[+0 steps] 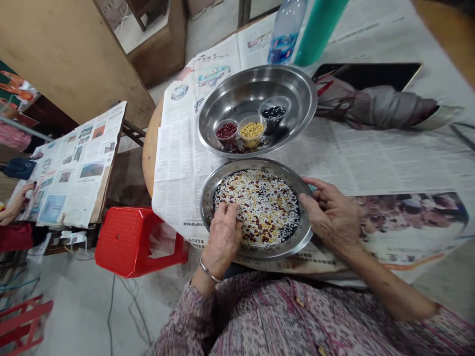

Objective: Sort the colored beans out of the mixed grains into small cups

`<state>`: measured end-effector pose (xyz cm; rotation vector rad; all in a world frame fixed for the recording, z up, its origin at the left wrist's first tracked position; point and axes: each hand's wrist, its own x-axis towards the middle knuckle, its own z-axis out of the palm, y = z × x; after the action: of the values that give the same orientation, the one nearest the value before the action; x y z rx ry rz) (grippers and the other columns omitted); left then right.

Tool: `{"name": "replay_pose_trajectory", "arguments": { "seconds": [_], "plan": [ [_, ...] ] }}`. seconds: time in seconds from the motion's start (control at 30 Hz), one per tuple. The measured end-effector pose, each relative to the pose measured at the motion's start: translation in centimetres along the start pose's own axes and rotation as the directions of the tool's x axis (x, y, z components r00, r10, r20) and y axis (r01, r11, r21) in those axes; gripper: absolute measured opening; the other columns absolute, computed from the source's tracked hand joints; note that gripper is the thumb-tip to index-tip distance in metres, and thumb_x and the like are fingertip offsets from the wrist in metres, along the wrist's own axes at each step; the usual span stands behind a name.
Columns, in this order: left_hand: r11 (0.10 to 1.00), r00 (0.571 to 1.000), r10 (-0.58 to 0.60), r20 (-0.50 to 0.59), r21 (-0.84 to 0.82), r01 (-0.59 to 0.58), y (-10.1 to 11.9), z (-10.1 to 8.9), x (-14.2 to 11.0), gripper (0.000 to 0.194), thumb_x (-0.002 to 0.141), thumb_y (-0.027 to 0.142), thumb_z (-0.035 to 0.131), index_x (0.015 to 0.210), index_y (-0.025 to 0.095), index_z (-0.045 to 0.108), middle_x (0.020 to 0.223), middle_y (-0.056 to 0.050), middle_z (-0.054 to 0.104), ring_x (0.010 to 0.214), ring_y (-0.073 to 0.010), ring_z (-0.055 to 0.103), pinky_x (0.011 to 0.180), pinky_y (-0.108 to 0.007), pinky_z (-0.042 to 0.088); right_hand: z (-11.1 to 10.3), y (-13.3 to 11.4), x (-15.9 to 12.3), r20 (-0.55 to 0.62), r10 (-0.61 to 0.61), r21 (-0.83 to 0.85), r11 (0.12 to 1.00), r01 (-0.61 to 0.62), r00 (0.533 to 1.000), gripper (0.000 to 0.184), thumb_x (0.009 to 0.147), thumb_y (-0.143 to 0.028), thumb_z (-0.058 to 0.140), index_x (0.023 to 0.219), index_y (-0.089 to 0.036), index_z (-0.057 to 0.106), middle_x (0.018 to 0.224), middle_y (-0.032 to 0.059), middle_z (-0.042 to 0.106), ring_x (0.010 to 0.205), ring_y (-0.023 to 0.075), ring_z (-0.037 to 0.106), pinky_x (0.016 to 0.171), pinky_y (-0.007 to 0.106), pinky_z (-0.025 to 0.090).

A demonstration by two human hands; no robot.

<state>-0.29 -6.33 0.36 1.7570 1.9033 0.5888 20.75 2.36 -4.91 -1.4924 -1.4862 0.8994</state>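
A steel plate (301, 241) in front of me holds a spread of mixed white, red, yellow and black grains (265, 207). My left hand (223, 233) rests in the plate's near left part, fingers curled down and pinched into the grains. My right hand (331, 216) grips the plate's right rim, fingers bent over the edge. Behind it stands a larger steel bowl (297, 91) with three small clear cups: red beans (226, 130), yellow beans (252, 130) and black beans (273, 112).
Newspaper (371, 158) covers the round table. A folded grey umbrella (374, 106), a water bottle (285, 29) and a green flask (319, 29) lie behind the bowl. A red stool (129, 240) stands at left, beside another newspaper-covered table (79, 163) where another person's hand (15, 205) shows.
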Motion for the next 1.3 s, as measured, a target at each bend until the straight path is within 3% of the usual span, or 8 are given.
{"name": "replay_pose_trajectory", "arguments": {
  "seconds": [0.27,0.37,0.47,0.67,0.9,1.1,1.2,1.3],
  "plan": [
    [0.983,0.99,0.134,0.044,-0.131,-0.128,3.0,3.5,2.3,0.034,0.091,0.008,0.048,0.119,0.022,0.061,0.112,-0.009,0.059,0.103,-0.0212,0.06,0.098,-0.035,0.054,0.1,0.3,0.0,-0.031,-0.036,-0.045,0.998,0.035,0.999,0.043,0.085,-0.038,0.062,0.121,-0.016,0.069,0.064,-0.0017,0.053,0.049,0.0115,0.045,0.045,0.025,0.034],
    [0.979,0.99,0.114,-0.081,-0.162,-0.126,2.0,2.4,2.4,0.034,0.092,0.009,0.048,0.12,0.023,0.061,0.114,-0.008,0.059,0.104,-0.0196,0.06,0.099,-0.034,0.053,0.1,0.4,0.0,-0.012,-0.014,-0.021,1.0,0.014,1.0,0.046,0.086,-0.039,0.061,0.124,-0.014,0.068,0.067,-0.0012,0.053,0.05,0.0112,0.045,0.045,0.026,0.034],
    [0.999,0.975,0.027,-0.222,-0.038,-0.037,0.1,0.5,2.5,0.038,0.093,0.008,0.045,0.126,0.02,0.058,0.121,-0.011,0.057,0.117,-0.0237,0.056,0.108,-0.042,0.048,0.1,0.5,-0.1,0.001,-0.013,0.001,1.0,0.013,1.0,0.049,0.086,-0.038,0.061,0.126,-0.01,0.068,0.068,-0.001,0.053,0.05,0.0106,0.045,0.045,0.026,0.033],
    [0.984,0.986,0.026,-0.164,0.176,0.003,-1.4,0.0,3.5,0.044,0.093,0.011,0.049,0.137,0.018,0.047,0.127,-0.014,0.053,0.126,-0.0276,0.052,0.111,-0.05,0.045,0.3,1.1,0.1,-0.03,-0.058,0.002,0.998,0.058,0.998,0.047,0.085,-0.039,0.062,0.123,-0.012,0.069,0.067,-0.0025,0.052,0.049,0.0106,0.047,0.046,0.025,0.035],
    [0.987,0.993,0.072,-0.089,0.152,-0.058,1.2,2.8,4.9,0.033,0.093,0.007,0.045,0.123,0.018,0.054,0.114,-0.01,0.057,0.108,-0.021,0.057,0.102,-0.038,0.051,0.5,1.4,0.2,-0.04,-0.068,0.01,0.998,0.068,0.997,0.045,0.085,-0.038,0.062,0.122,-0.015,0.069,0.065,-0.0036,0.051,0.047,0.0098,0.043,0.043,0.024,0.032],
    [0.973,0.978,0.209,-0.025,0.105,-0.205,3.2,3.9,3.3,0.03,0.096,0.009,0.041,0.121,0.018,0.055,0.116,-0.01,0.059,0.111,-0.0218,0.057,0.102,-0.037,0.053,0.4,1.6,0.2,-0.045,-0.079,-0.014,0.997,0.078,0.996,0.046,0.084,-0.036,0.063,0.123,-0.012,0.07,0.064,-0.0027,0.052,0.046,0.0092,0.042,0.041,0.024,0.031],
    [0.975,0.973,0.221,-0.066,0.02,-0.22,2.4,3.0,2.6,0.031,0.098,0.009,0.042,0.123,0.02,0.056,0.113,-0.008,0.062,0.105,-0.0183,0.061,0.098,-0.034,0.055,0.3,1.3,0.2,-0.047,-0.081,-0.011,0.997,0.081,0.996,0.047,0.084,-0.036,0.062,0.123,-0.01,0.07,0.064,-0.0023,0.052,0.045,0.0091,0.042,0.04,0.024,0.031],
    [0.992,0.97,0.124,-0.208,0.04,-0.118,0.2,1.4,2.8,0.032,0.096,0.007,0.044,0.121,0.021,0.057,0.113,-0.008,0.062,0.104,-0.0182,0.062,0.098,-0.036,0.056,0.3,1.0,0.2,-0.051,-0.077,-0.012,0.997,0.076,0.996,0.047,0.083,-0.035,0.062,0.121,-0.009,0.07,0.063,-0.0022,0.051,0.044,0.0091,0.041,0.039,0.023,0.03]
  ]
}}
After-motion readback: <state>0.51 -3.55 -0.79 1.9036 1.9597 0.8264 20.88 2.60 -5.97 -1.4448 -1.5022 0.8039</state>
